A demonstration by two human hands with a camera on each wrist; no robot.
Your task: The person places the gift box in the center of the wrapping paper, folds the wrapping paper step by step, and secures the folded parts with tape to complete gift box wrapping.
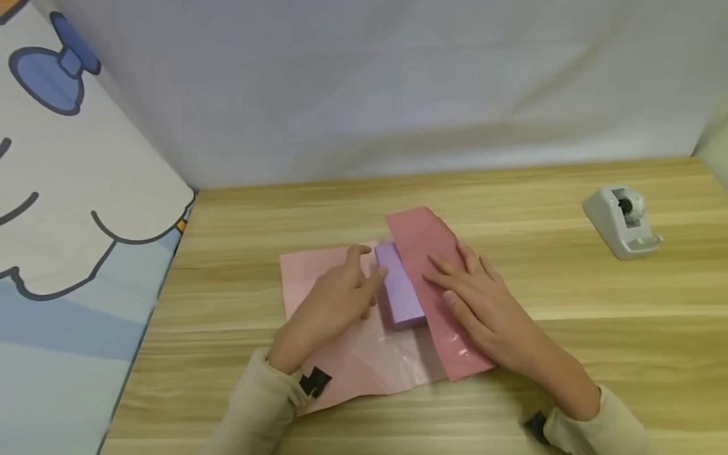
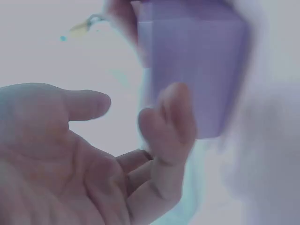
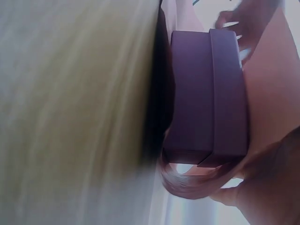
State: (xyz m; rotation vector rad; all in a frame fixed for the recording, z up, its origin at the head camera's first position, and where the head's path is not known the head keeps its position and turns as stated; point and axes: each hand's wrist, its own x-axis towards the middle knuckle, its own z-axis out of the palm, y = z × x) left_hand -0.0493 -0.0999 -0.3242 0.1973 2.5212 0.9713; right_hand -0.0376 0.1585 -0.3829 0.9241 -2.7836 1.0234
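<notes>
A purple lidded box [image 1: 399, 287] lies on a sheet of pink wrapping paper [image 1: 364, 354]. The paper's right side is folded up and over, covering the box's right part. My right hand [image 1: 483, 309] rests on that folded flap [image 1: 423, 253] with its fingers spread and fairly straight. Left of the box, my left hand [image 1: 335, 294] hovers over the paper, its fingers loosely bent and nothing in them. In the left wrist view the box [image 2: 197, 70] stands just beyond those fingers. The right wrist view shows the box's side [image 3: 192, 93] inside the curve of the paper.
A white tape dispenser [image 1: 620, 221] with a roll of tape stands at the right rear of the wooden table [image 1: 227, 227]. Behind the table hangs a pale cloth [image 1: 364, 95]. A cartoon-printed cloth [image 1: 85, 189] borders the left side.
</notes>
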